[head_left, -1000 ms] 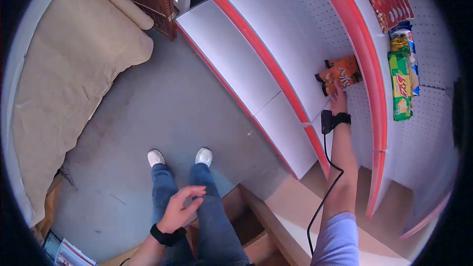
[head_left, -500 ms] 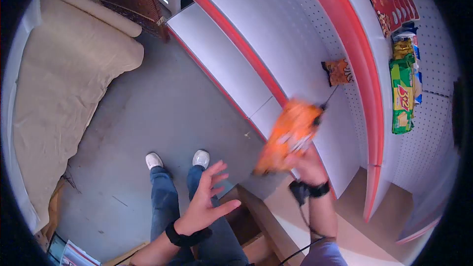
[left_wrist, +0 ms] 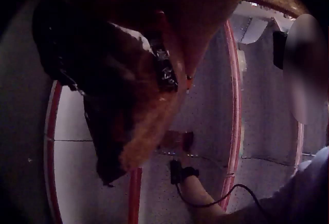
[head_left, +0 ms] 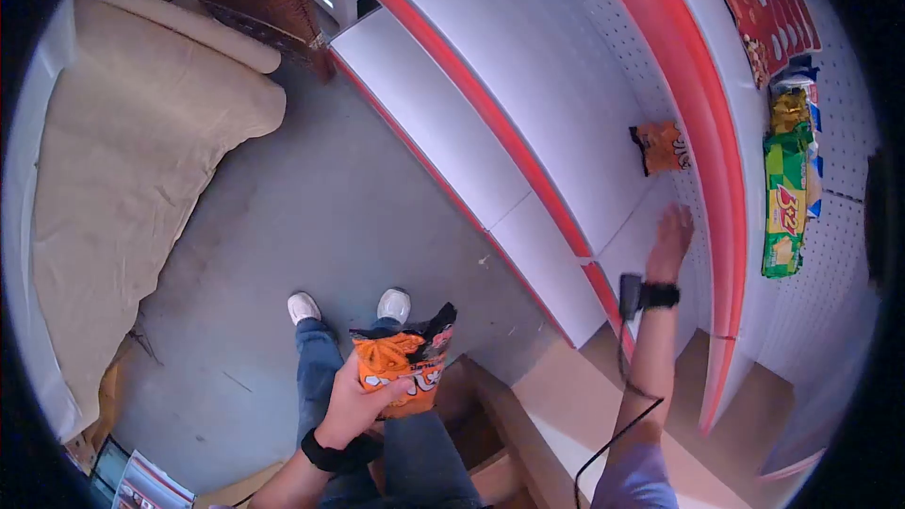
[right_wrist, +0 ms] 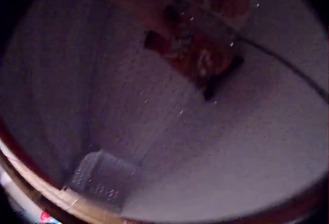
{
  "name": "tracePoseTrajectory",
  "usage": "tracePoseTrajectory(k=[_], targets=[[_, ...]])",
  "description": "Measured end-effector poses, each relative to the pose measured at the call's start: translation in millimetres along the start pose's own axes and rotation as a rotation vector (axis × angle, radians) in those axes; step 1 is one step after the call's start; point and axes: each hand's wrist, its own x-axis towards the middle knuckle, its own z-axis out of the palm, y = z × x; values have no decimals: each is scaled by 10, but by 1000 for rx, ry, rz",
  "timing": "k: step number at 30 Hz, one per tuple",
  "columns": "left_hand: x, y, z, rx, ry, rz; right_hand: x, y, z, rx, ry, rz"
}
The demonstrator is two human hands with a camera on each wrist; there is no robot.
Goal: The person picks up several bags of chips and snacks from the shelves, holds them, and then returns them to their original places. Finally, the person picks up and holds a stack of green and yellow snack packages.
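Two orange snack bags, logged together with the hands nearest them.

1. Held snack bag: it sits in my left hand, low in the head view and above the knees. The fingers wrap its lower half and the thumb crosses the front. Gripped that low, the bag stands upright with its printed face to the head camera and its dark top edge free. The left wrist view shows only a dark underside of the bag.

2. Shelved snack bag: this one is at the back of the middle shelf, propped against the pegboard. I judge the lean keeps its front facing outward. The right wrist view shows it dimly, alone on bare white board.

3. Right hand: it holds nothing, and the fingers are straight and spread, reaching over the shelf. It is near the shelved bag but apart from it. I cannot tell whether the palm touches the board.

4. Surroundings: a green packet and red packets lie on the shelf above. A wrist camera trails its cable down the forearm. White shoes stand on the grey floor, with a beige sofa to the left.

5. Obstructions: the upper shelf's red lip overhangs the reach. A wooden crate stands close against the legs.
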Motion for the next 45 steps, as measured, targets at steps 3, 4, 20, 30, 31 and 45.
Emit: tracePoseTrajectory(k=[3,4,20,30,31,45], targets=[[-82,-96,-61,-47,68,-12,821,465,-369,-128,12,-20],[-108,-134,-82,-46,73,-8,1035,644,-454,-192,-20,-7],[-279,-7,40,-201,206,23,826,523,-55,806,-259,209],[-419,19,-58,-107,218,3,994,237,748,321,-374,217],[-432,-29,-69,-101,259,1,897,-94,925,322,-279,431],[-480,-92,48,-246,288,16,1003,517,1091,155,-463,120]])
